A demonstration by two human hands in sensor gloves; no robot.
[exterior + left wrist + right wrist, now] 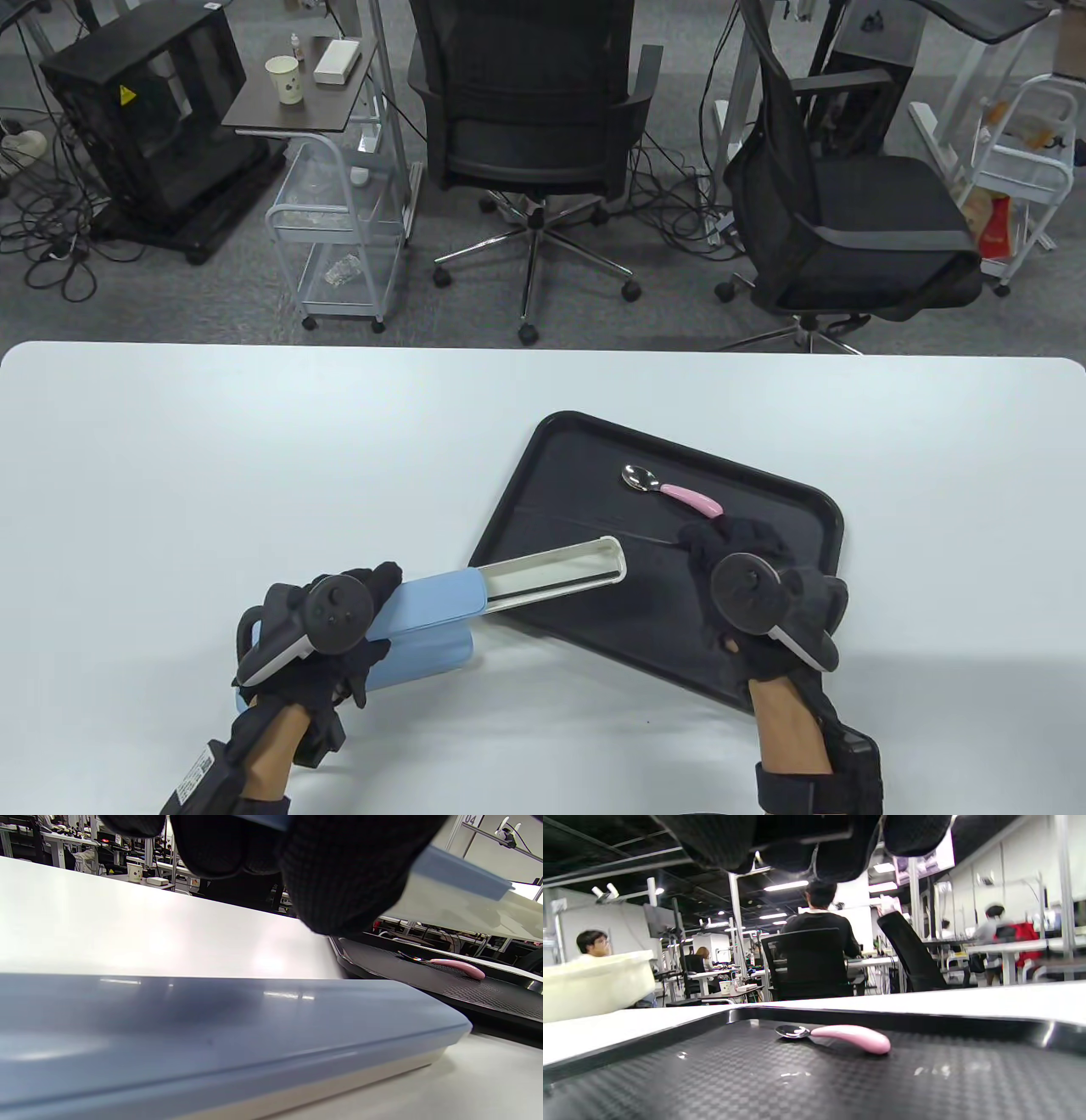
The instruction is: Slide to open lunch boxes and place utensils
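Observation:
My left hand (pixel 365 607) grips a blue-lidded lunch box (pixel 437 598) by its lid end and holds it off the table. The box is slid open, and its empty white inner tray (pixel 556 573) sticks out to the right over the black tray (pixel 577 458). A second, closed blue-lidded box (pixel 212 1027) lies on the table just below the held one. A pink-handled spoon (pixel 674 491) lies on the black tray. My right hand (pixel 721 543) hovers over the tray just short of the spoon's handle and holds nothing. The spoon also shows in the right wrist view (pixel 840 1037).
The white table (pixel 254 475) spreads to the left and behind the tray. Two office chairs (pixel 543 127) and a small cart (pixel 339 221) stand beyond the far edge. The tray's raised rim (pixel 882 1016) runs behind the spoon.

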